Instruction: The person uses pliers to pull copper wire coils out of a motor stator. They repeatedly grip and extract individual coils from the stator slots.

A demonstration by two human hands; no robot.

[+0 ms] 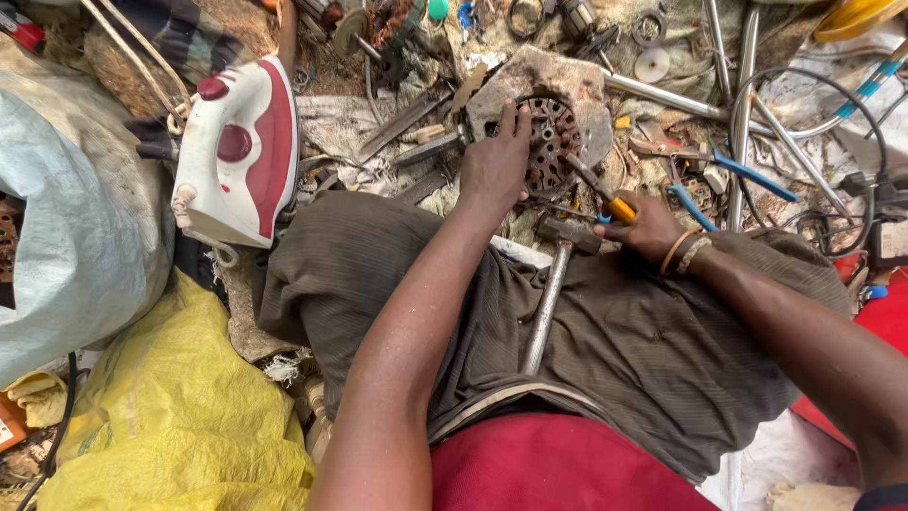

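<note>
Left hand (497, 166) pressing flat on one rusty round metal part (553, 142), right hand (643, 225) gripping one screwdriver (598, 189), one hammer (553, 284) on lap, one iron (241, 151) nearby

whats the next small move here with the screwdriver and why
Probably lever the screwdriver tip further into the rusty round motor core: the left hand already pins the core down, and the right hand grips the orange handle, the shaft angled at its edge.
</note>
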